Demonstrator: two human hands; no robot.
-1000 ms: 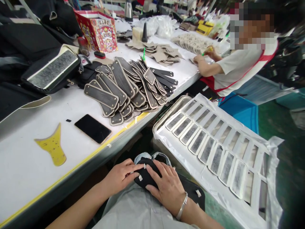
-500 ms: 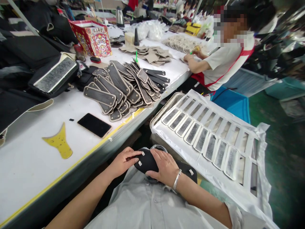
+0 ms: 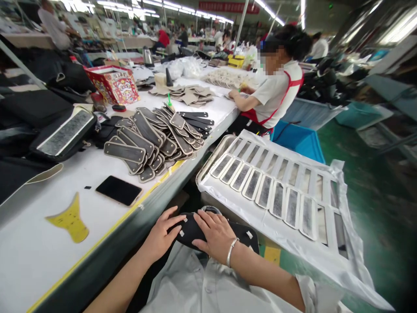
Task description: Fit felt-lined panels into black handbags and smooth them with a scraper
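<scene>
My left hand (image 3: 161, 237) meets the near-left end of a black piece (image 3: 241, 229) before my grey shirt (image 3: 195, 287), fingers parted, thumb and fingertips touching it beside small white tabs (image 3: 181, 234). My right hand (image 3: 215, 237), a silver bracelet (image 3: 231, 253) at its wrist, lies spread over the piece's middle; I cannot tell whether its fingers close around the far edge. The piece runs on past my right hand, where another white tab shows. To the left of my left hand, on the white surface (image 3: 29, 261), lie a yellow template (image 3: 73, 221) and a dark phone (image 3: 119, 190); beyond that hand, dark straps (image 3: 130, 152) with pale edges sit heaped, a red patterned box (image 3: 122, 84) farther off. To the right of my right hand, a sheet-covered tray (image 3: 208, 188) carries a row of grey pads (image 3: 250, 184) with white borders. Well beyond both hands, a co-worker (image 3: 276, 93) in white and red bends over the same surface, near a blue bin (image 3: 298, 143).
</scene>
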